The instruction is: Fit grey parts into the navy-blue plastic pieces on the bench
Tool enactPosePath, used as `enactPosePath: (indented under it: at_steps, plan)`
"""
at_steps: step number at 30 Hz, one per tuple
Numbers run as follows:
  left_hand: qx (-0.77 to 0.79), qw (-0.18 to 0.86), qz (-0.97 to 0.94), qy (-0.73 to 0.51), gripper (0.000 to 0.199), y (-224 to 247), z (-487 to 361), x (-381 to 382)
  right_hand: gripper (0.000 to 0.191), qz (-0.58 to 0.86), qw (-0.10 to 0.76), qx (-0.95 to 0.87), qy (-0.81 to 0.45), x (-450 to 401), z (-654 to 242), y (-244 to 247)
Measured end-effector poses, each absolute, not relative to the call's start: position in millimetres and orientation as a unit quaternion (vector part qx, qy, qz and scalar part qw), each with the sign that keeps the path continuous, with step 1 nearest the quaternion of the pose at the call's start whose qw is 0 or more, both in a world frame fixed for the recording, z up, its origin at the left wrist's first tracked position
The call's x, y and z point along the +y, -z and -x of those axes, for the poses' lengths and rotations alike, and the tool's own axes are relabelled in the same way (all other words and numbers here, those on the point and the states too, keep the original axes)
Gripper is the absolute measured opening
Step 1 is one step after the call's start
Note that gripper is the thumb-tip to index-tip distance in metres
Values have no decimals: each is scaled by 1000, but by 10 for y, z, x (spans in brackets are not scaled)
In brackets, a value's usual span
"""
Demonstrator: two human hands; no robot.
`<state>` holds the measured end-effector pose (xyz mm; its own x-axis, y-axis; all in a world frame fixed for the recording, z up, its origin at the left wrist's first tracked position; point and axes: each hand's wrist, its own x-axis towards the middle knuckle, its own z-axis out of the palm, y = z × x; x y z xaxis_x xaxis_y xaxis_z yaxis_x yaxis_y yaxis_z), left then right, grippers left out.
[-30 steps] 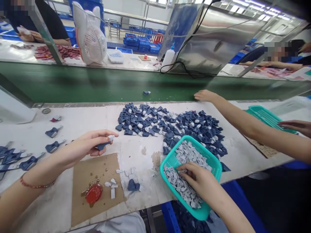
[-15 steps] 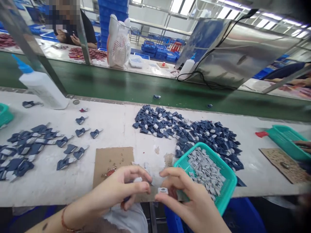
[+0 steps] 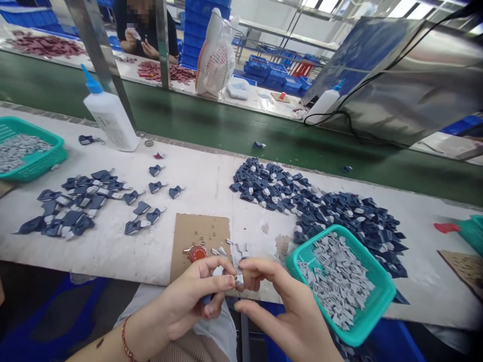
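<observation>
My left hand [image 3: 206, 284] is closed around a navy blue piece [image 3: 206, 299], mostly hidden by the fingers, with a whitish part showing between them. A small light grey piece [image 3: 239, 280] is at the left thumb tip. My right hand [image 3: 283, 301] meets it with curled fingertips, its thumb held apart below. Just beyond the hands lie a few loose grey pieces [image 3: 244, 250] and a round red object [image 3: 198, 253] on a cardboard sheet [image 3: 181, 231]. Beside the right hand stands a green basket [image 3: 390, 296] full of grey pieces.
A heap of navy parts [image 3: 271, 186] covers the table behind the basket; more navy parts [image 3: 75, 201] are scattered on the left. A white glue bottle [image 3: 113, 120] and another green basket [image 3: 37, 168] stand at far left. Across the green strip [image 3: 211, 115] a person [image 3: 145, 30] handles something.
The right hand has brought the small grey piece left to the left fingertips, and its thumb has come off the piece. The view has turned, so the table appears shifted right.
</observation>
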<state>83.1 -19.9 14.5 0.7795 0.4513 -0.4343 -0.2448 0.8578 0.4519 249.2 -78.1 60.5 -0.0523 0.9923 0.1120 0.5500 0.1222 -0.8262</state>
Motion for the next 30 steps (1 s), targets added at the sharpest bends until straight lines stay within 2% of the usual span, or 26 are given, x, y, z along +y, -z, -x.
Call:
enactPosePath:
  at_steps: [3,7,18,24,30]
  plan:
    - [250,931,-161,-211,28,-150,-777,-209,20,581,432,-618,-307,-812,-2378,-482]
    - [222,939,-159,-207,27,-126,-720,-215,13,578,474,-585,-315,-822,-2232,-408]
    - [302,903,-225,-209,20,-70,-520,-312,12,597,469,-585,-287,-808,-2134,-373]
    - [373,870,-197,-256,24,-115,-211,-355,9,631,344,-659,-224,-602,-2176,-344]
    - [417,825,-253,-284,13,-14,-34,-347,7,615,170,-750,-175,-390,-2116,-319]
